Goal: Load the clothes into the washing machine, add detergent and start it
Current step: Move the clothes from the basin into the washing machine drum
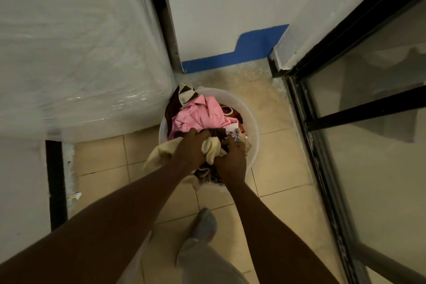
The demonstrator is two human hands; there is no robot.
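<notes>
Beige floor tiles (272,168) fill the lower middle of our view, meeting a white wall with a blue painted strip (239,53) at twelve o'clock. At ten o'clock stands a large white bulk wrapped in clear plastic film (76,48); we cannot tell from here whether it is the washing machine. At three o'clock runs a black-framed glass door (359,108).

Just below centre sits a round white basin (252,127) on the tiles, heaped with clothes: a pink garment (198,115) on top, dark brown cloth beside it, something red at its one o'clock edge. Our left hand (192,147) and right hand (231,161) both reach into the pile at its six o'clock side, fingers closed around a cream cloth (213,147) bunched between them. Part of that cloth spills over the basin's rim at eight o'clock. Below, at six o'clock, one foot (205,226) rests on the tiles.
</notes>
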